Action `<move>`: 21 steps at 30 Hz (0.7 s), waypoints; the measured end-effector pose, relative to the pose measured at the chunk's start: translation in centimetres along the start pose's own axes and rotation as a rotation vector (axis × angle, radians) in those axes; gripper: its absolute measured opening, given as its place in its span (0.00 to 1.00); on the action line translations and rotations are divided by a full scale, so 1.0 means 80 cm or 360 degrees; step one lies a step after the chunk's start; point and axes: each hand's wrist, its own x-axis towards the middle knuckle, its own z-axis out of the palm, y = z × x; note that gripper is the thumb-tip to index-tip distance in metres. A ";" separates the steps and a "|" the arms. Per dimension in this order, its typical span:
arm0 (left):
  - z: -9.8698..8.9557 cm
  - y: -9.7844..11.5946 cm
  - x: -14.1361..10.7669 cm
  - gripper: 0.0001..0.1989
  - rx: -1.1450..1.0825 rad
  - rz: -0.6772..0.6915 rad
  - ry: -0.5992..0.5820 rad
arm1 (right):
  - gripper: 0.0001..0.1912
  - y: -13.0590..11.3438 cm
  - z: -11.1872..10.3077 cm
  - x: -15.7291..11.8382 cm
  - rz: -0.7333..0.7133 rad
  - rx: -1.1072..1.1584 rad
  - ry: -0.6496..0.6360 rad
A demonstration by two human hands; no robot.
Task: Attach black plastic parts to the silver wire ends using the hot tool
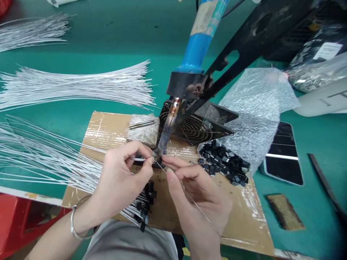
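Right under the soldering iron (196,54), both hands meet close to its dark tip. The left hand (126,177) pinches a pale cable (99,149) between thumb and forefinger, its end just beside the tip; the exact point of contact is small and partly covered by the fingers, so I cannot tell whether cable and iron touch. The right hand (199,195) grips a thin metallic strand (200,209), which runs back from near the tip across the palm towards the wrist.

The iron slants down, clamped in a black bracket (233,61), with a round fan grille (196,128) behind its tip. Below the left hand lies a bunch of cables with black ends (145,206), on a cardboard sheet (217,220). Two metal rods (141,124) rest on a pale block (143,135) left of the iron. On the right, loose black pieces (226,162) spill from a bubble-wrap bag (252,104), with a phone (283,155) beside it. Another bundle of pale wires (78,86) lies on the green table (108,57).
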 end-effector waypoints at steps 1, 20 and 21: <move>0.000 0.000 -0.001 0.06 -0.0006 -0.0001 0.0003 | 0.10 0.000 0.000 0.000 -0.0006 -0.0006 0.0003; -0.001 -0.001 0.000 0.06 0.0024 0.0018 0.0016 | 0.11 -0.003 0.002 -0.001 -0.0035 -0.0105 0.0016; -0.001 -0.001 0.000 0.06 0.0034 0.0014 0.0018 | 0.11 -0.003 0.002 -0.001 -0.0037 -0.0107 0.0018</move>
